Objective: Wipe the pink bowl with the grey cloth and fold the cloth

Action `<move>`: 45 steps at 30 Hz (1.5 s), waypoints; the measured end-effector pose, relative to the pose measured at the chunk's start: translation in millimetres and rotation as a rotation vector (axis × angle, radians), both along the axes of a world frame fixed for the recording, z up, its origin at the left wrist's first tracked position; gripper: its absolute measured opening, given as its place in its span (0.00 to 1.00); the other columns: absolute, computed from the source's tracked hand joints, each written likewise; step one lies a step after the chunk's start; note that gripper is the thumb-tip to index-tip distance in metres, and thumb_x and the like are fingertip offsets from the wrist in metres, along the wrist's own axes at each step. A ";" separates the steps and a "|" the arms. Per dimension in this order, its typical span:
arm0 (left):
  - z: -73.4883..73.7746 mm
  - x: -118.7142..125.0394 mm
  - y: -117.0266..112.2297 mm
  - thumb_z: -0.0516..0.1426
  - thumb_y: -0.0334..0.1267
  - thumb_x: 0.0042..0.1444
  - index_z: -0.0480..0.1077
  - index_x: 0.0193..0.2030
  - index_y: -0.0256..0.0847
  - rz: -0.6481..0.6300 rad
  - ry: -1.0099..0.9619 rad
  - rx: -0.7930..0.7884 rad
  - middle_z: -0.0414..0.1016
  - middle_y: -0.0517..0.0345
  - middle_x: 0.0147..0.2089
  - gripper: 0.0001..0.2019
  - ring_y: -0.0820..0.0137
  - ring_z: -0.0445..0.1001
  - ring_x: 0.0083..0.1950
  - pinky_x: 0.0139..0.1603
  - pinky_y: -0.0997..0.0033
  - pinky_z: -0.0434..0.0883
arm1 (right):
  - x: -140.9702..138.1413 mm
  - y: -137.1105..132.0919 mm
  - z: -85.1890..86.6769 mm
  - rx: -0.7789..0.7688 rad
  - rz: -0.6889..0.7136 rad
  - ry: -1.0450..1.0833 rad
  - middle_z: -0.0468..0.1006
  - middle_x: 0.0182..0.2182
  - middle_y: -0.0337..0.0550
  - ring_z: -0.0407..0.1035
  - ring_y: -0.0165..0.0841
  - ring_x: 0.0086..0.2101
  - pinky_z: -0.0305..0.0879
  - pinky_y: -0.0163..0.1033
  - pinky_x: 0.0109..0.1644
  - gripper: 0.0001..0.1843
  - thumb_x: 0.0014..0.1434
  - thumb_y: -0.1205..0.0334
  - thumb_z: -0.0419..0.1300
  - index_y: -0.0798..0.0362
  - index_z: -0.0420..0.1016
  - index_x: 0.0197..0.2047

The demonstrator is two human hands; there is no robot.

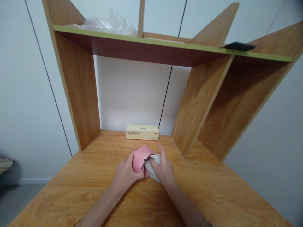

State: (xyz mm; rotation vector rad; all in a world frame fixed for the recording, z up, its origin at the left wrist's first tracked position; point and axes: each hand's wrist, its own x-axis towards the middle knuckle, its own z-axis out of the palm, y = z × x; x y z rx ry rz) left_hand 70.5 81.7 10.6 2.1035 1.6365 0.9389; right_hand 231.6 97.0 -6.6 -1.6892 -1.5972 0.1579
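My left hand is wrapped round a glossy pink, faceted hollow object, its thumb at the near edge. The pink object is tilted with its opening toward the right, and a small dark spot shows at its rim; I cannot tell its exact kind. My right hand grips a pale grey-white cloth and presses it at the opening. Part of the cloth hangs below the right fingers. The right index finger sticks out away from the rest. How far the cloth reaches inside is hidden.
Behind the hands, a cream-coloured box with printed lettering lies on the wooden desk. Above is a shelf bearing a clear plastic bag and a flat dark object. Upright wooden panels flank the desk's back.
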 end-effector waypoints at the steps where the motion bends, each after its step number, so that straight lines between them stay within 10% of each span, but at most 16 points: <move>1: 0.2 0.7 -0.8 0.57 0.46 0.42 0.54 0.57 0.45 -0.005 0.005 0.007 0.71 0.52 0.49 0.34 0.57 0.72 0.44 0.43 0.65 0.65 | -0.1 -0.2 -0.4 0.008 -0.003 -0.039 0.75 0.28 0.41 0.70 0.37 0.29 0.60 0.36 0.32 0.35 0.50 0.56 0.55 0.51 0.49 0.60; 12: 1.9 -4.1 -1.9 0.55 0.47 0.46 0.52 0.60 0.45 -0.040 0.030 0.075 0.70 0.52 0.50 0.33 0.57 0.71 0.45 0.45 0.62 0.65 | -3.6 1.0 -6.0 -0.021 0.125 0.201 0.74 0.28 0.41 0.68 0.36 0.28 0.62 0.37 0.33 0.34 0.51 0.59 0.52 0.54 0.47 0.61; 20: -14.6 3.9 6.5 0.58 0.47 0.46 0.43 0.62 0.38 -0.219 -0.404 0.084 0.62 0.45 0.55 0.39 0.61 0.65 0.52 0.50 0.63 0.64 | -5.5 11.2 -17.5 0.136 0.127 0.504 0.65 0.52 0.50 0.61 0.36 0.50 0.58 0.40 0.51 0.28 0.52 0.60 0.49 0.55 0.55 0.56; 29: -15.4 -2.7 12.7 0.58 0.40 0.42 0.60 0.53 0.39 -0.054 -0.287 0.074 0.72 0.51 0.45 0.29 0.61 0.71 0.43 0.44 0.64 0.67 | -0.1 3.5 -1.2 0.019 -0.002 0.183 0.75 0.36 0.47 0.70 0.39 0.34 0.62 0.39 0.36 0.35 0.49 0.56 0.56 0.52 0.50 0.59; 34: -17.9 -6.6 24.7 0.56 0.39 0.41 0.68 0.44 0.36 0.074 -0.587 -0.041 0.76 0.54 0.34 0.21 0.67 0.74 0.31 0.33 0.71 0.70 | 8.7 4.0 1.4 -0.007 -0.037 0.127 0.74 0.31 0.43 0.69 0.39 0.32 0.61 0.38 0.33 0.28 0.52 0.49 0.52 0.50 0.55 0.54; 38: -21.9 -11.1 33.5 0.54 0.43 0.43 0.68 0.36 0.33 0.124 -0.873 -0.218 0.65 0.66 0.12 0.16 0.74 0.60 0.10 0.10 0.76 0.58 | 30.8 16.0 -3.8 -0.115 -0.085 0.070 0.72 0.38 0.50 0.67 0.39 0.38 0.60 0.38 0.37 0.19 0.55 0.50 0.47 0.54 0.61 0.43; 45: -17.9 -11.8 31.9 0.49 0.52 0.46 0.62 0.21 0.39 0.068 -1.034 -0.220 0.53 0.70 0.06 0.17 0.77 0.54 0.08 0.11 0.78 0.57 | 31.6 20.0 -12.8 -0.268 0.035 0.049 0.72 0.23 0.43 0.68 0.35 0.27 0.61 0.37 0.30 0.09 0.53 0.60 0.51 0.55 0.67 0.28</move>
